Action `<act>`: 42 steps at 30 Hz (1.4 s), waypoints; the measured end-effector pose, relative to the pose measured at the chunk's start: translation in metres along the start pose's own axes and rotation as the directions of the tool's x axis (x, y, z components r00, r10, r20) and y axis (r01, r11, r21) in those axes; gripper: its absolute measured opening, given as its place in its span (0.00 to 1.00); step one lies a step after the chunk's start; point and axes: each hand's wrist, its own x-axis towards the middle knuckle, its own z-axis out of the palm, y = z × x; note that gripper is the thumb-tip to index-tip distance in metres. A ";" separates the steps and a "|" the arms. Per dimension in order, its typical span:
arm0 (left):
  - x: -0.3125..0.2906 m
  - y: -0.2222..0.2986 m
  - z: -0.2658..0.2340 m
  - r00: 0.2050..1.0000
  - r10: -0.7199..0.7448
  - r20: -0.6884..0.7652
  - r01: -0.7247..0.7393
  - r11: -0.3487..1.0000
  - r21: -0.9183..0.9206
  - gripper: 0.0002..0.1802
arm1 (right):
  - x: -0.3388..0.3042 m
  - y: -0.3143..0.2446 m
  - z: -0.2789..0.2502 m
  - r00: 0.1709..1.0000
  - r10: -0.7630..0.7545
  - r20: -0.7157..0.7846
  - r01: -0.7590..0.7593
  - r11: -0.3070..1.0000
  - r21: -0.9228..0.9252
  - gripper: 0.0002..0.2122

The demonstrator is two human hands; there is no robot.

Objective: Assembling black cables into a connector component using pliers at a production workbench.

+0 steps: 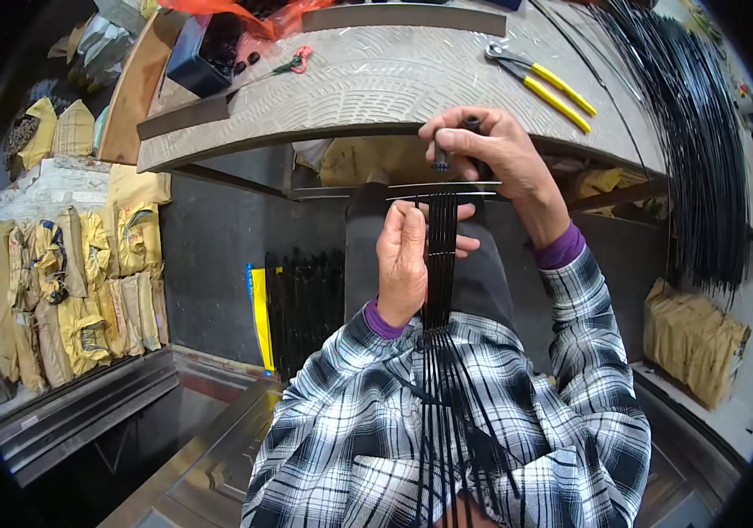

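Observation:
A flat row of thin black cords (440,238) hangs over my lap and fans out down the front of the checked shirt. My left hand (403,260) grips the row near its top, with the thumb in front and fingertips showing behind on the right side. A thin pale rod (460,193) lies crosswise at the cords' upper ends. Just above it, my right hand (499,150) is closed around a short dark cylindrical piece (440,158). A dark round end shows between its thumb and forefinger. Whether these are one piece or two, I cannot tell.
On the worktable (350,88) lie yellow-handled pliers (552,92), small red-handled scissors (295,62) and a blue bin (200,66) of dark parts. A thick bundle of black cords (702,150) hangs over the right end. Brown paper-wrapped packages (86,273) stand at left.

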 end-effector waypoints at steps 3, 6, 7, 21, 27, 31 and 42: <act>-0.008 -0.004 0.008 0.999 0.051 -0.001 -0.051 0.997 0.059 0.15 | -0.008 0.000 0.001 1.000 -0.013 0.004 0.012 0.999 0.035 0.10; -0.015 -0.008 0.013 0.996 0.087 0.017 -0.088 0.994 0.069 0.13 | -0.015 0.000 0.002 0.998 -0.059 -0.026 0.059 0.998 0.000 0.10; -0.017 -0.008 0.014 0.994 0.105 0.028 -0.107 0.993 0.057 0.12 | -0.017 -0.001 0.003 0.998 -0.059 -0.017 0.059 0.998 0.018 0.10; -0.028 -0.015 0.025 0.981 0.188 0.056 -0.191 0.980 0.048 0.22 | -0.027 -0.002 0.016 1.000 0.020 0.009 -0.021 0.999 0.040 0.07; -0.031 -0.015 0.021 0.985 0.144 0.091 -0.153 0.982 0.107 0.25 | -0.023 0.003 0.015 0.999 0.032 0.016 -0.033 0.998 0.061 0.10; -0.029 -0.014 0.020 0.983 0.157 0.099 -0.167 0.980 0.105 0.24 | -0.023 0.001 0.016 0.998 0.048 0.036 -0.050 0.997 0.065 0.08; -0.023 -0.015 0.017 0.987 0.138 0.086 -0.137 0.990 -0.020 0.17 | -0.024 0.001 0.018 0.996 -0.049 0.072 0.057 0.992 -0.109 0.08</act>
